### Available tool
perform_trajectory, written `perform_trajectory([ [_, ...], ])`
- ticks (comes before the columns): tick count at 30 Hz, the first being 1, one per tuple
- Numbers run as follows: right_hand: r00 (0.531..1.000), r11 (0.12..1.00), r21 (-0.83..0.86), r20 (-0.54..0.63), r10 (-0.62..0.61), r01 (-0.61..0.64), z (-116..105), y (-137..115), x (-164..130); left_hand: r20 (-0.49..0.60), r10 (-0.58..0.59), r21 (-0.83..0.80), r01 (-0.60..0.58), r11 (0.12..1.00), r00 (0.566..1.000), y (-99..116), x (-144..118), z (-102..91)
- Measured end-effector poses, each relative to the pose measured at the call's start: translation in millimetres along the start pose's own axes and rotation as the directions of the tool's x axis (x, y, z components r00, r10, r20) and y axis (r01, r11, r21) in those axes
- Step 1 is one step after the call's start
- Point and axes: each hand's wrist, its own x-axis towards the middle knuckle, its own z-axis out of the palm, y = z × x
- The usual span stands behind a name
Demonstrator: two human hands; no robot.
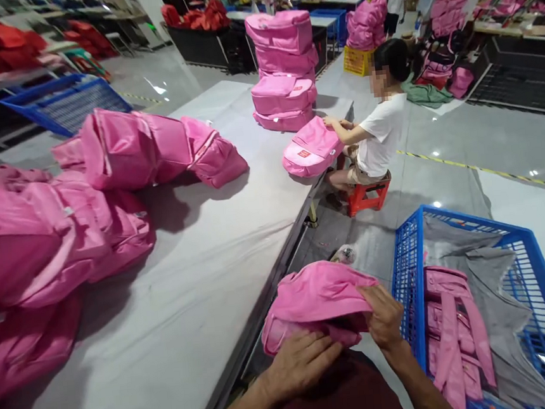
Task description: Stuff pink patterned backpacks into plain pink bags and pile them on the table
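A crumpled pink fabric bag (316, 299) lies in my lap, just past the edge of the grey table (203, 280). My left hand (301, 361) rests flat on its near lower side, fingers spread. My right hand (382, 316) pinches the bag's right edge between thumb and fingers. Part of the bag's underside is hidden by my hands.
Pink bags are heaped on the table's left (55, 230). A stack of finished pink bags (283, 70) stands at the far end. A seated person in a white shirt (378, 135) handles another pink bag (310, 147). A blue basket (534, 251) with pink bags stands at my right.
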Motion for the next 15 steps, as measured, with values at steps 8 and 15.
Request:
perform_trajectory([
  [8, 1.0, 0.964, -0.266, -0.004, 0.021, -0.021, -23, 46, 10, -0.115, 0.021, 0.107, -0.009, 0.994, 0.993, -80, 98, 49.8],
  [15, 0.864, 0.957, -0.111, 0.413, 0.288, -0.267, -10, 90, 68, -0.019, -0.233, -0.394, 0.207, 0.895, 0.972, -120, 142, 38.2],
])
